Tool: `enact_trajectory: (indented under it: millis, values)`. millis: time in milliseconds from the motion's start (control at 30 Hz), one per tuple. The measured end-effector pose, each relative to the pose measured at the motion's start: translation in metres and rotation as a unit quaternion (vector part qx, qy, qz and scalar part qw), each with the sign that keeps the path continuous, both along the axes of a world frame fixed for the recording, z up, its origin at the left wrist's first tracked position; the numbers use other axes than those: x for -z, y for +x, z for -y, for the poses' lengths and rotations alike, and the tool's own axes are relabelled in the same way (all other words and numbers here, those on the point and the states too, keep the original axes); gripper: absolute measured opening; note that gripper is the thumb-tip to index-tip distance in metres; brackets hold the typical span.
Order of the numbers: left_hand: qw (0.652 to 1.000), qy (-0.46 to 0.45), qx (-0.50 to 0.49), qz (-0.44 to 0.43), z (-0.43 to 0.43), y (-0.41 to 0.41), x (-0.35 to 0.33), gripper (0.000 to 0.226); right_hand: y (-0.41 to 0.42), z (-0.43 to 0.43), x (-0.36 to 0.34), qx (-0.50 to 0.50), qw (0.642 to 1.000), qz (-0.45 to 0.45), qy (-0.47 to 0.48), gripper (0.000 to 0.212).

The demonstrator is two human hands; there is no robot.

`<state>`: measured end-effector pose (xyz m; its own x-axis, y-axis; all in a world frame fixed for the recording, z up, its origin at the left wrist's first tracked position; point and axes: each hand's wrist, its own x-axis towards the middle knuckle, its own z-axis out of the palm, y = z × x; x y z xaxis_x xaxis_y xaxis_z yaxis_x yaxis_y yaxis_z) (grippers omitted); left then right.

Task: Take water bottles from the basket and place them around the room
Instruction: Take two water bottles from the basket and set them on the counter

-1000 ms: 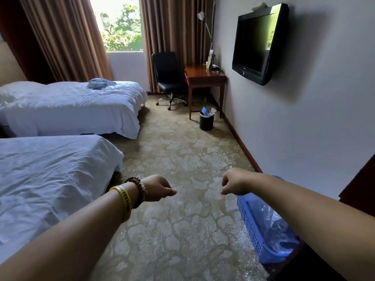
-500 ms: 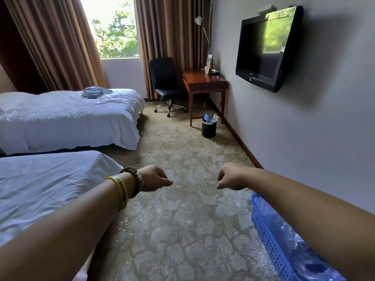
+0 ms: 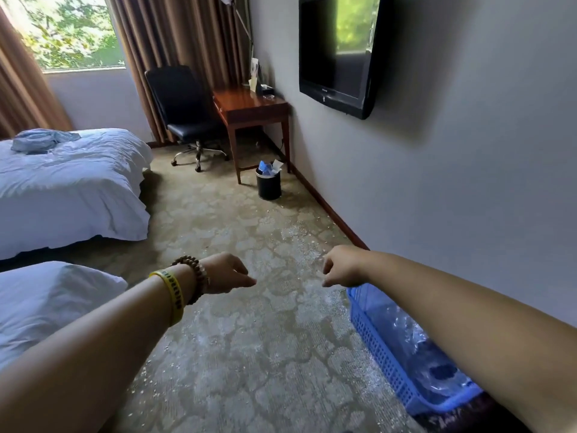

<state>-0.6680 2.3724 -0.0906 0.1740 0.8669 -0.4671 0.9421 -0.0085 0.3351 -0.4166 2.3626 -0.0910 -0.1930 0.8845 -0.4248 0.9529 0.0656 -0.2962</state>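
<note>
Two bare hands reach out over the carpet, and both hold nothing. The left hand has a yellow band and brown beads on its wrist. It droops at the wrist, and its fingers hang loosely bent. The right hand looks the same, with its fingers loosely bent and pointing down.

The blue basket sits low by the wall, under the right arm. It is near the right hand but not touching it. Clear water bottles lie inside it. I cannot tell how many, because the arm hides part of the basket.

I think the job is at its first step, picking up a bottle. I see no bottle on the wooden tabletop far off by the black chair. I see none on the two white beds either.

Next, a hand has to go down into the basket. The right one is nearest, so it looks the easy pick. It must open wide, close round one bottle and lift it over the rim. The bottles look smooth and lie close together, so one could slip or drag another along.
</note>
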Motion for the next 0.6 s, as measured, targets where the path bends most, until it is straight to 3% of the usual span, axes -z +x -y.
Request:
enact_trajectory:
  millis: [333,600]
  values:
    - [0.994,0.008,0.109,-0.003,-0.13,0.143,-0.004,0.05,0.131,-0.08,0.002,0.099,0.995,0.023,-0.008,0.027]
    - [0.966,0.015,0.26,-0.013,-0.194,0.267,0.013,0.046,0.238,-0.092,0.016,0.211,0.976,0.032,-0.037,0.033]
